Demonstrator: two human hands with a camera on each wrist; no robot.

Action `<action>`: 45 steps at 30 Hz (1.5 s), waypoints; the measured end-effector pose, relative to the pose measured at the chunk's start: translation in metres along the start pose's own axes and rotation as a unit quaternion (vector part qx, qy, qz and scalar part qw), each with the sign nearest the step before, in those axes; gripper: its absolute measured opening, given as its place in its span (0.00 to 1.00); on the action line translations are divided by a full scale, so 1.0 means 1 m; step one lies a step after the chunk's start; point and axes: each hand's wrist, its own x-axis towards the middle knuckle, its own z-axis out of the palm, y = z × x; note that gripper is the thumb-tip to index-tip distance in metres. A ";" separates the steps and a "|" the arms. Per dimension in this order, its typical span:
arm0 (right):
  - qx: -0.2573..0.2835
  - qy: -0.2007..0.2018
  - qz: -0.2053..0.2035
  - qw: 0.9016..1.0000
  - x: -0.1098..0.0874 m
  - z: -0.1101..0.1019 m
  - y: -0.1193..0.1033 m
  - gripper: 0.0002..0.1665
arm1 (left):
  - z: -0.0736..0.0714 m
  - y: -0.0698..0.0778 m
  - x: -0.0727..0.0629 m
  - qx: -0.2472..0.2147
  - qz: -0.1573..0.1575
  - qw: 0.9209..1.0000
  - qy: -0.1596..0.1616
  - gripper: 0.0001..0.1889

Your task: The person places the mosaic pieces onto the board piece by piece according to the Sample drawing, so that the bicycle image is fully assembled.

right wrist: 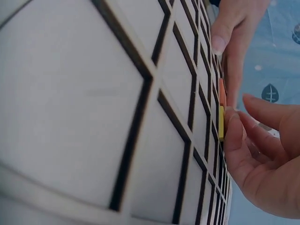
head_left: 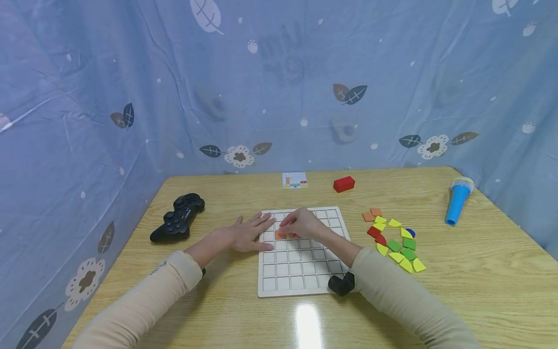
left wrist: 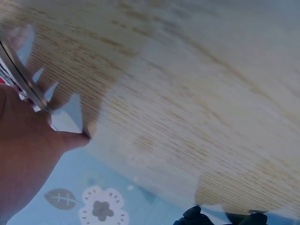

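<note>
A white grid board lies on the wooden table between both hands. My left hand rests with spread fingers at the board's left edge, thumb and fingertips over its border. Over the upper left cells, my right hand bends its fingers together. In the right wrist view its thumb and fingertips pinch at a thin yellow tile, low at the board's surface. Just beyond that lies an orange square tile, on the side toward the left hand. The right fingers cover part of these cells in the head view.
Loose yellow, green, red, orange and blue tiles lie right of the board. Behind it are a small printed card and a red block. A black game controller is at left, a blue toy microphone at far right.
</note>
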 end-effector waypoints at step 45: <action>0.206 -0.050 -0.043 0.976 -0.051 -0.151 0.118 0.34 | 0.001 -0.004 -0.001 -0.008 0.010 1.000 0.005 0.43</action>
